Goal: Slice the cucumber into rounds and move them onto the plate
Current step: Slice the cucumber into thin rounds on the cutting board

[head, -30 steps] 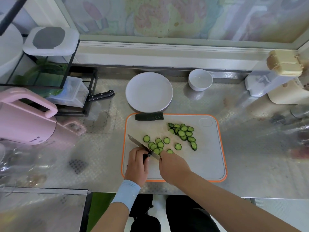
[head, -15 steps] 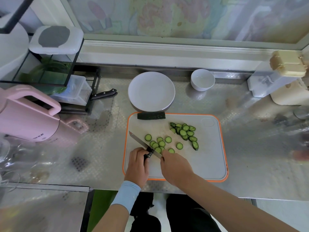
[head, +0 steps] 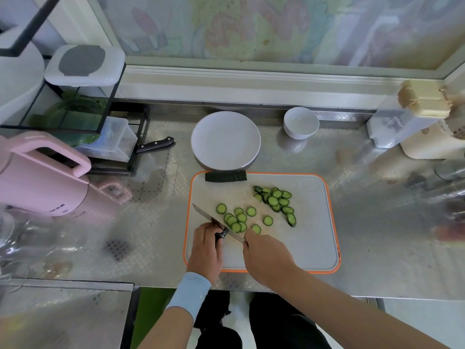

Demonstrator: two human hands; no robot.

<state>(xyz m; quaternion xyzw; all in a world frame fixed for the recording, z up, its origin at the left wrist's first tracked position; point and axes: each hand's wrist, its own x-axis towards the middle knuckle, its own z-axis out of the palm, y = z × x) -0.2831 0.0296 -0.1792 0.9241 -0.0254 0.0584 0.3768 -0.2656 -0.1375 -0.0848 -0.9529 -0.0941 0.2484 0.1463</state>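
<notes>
Left hand (head: 205,248) gripped cucumber stub (head: 222,234), right hand (head: 266,255) gripped knife (head: 214,220), rounds (head: 239,219) lay on cutting board (head: 307,243)

The steel counter (head: 364,217) carries an orange-rimmed cutting board (head: 309,244), white plate (head: 225,141), bowl (head: 301,123) and pink kettle (head: 37,182)

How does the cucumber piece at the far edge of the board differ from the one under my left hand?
The far cucumber piece lies free beside the plate. The cucumber stub is gripped by the left hand, with the knife in the right hand against it. The far piece shows its whole length, while the stub is short and mostly hidden by fingers. Both are dark-skinned and on the cutting board.
</notes>
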